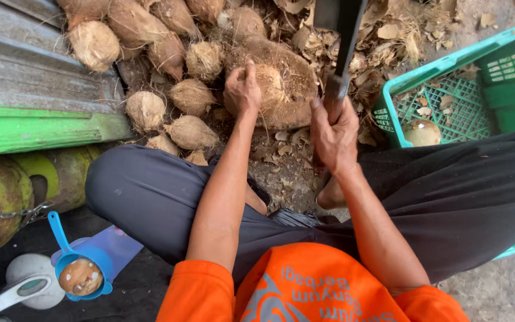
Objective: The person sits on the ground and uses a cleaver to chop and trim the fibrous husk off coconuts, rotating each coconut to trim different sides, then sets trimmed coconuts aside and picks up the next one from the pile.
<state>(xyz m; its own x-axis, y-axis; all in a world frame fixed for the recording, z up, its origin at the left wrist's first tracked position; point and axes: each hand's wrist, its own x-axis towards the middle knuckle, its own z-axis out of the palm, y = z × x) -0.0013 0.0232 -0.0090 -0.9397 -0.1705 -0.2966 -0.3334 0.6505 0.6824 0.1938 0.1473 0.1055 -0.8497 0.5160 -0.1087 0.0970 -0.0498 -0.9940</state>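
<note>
My left hand (242,89) rests on a large brown husked coconut (284,83) lying on the ground in front of my knees, fingers curled over its fibrous top. My right hand (334,134) grips the handle of a dark long-bladed chopping knife (344,42), which points up and away, its blade raised just to the right of the coconut. I sit cross-legged in dark trousers and an orange shirt.
A pile of several husked coconuts (150,53) lies at upper left, husk scraps (388,36) behind. A green plastic crate (448,101) at right holds one peeled coconut (422,132). At left are a green board (37,128), a chained gas cylinder (1,197) and a blue scoop (78,274) holding a coconut piece.
</note>
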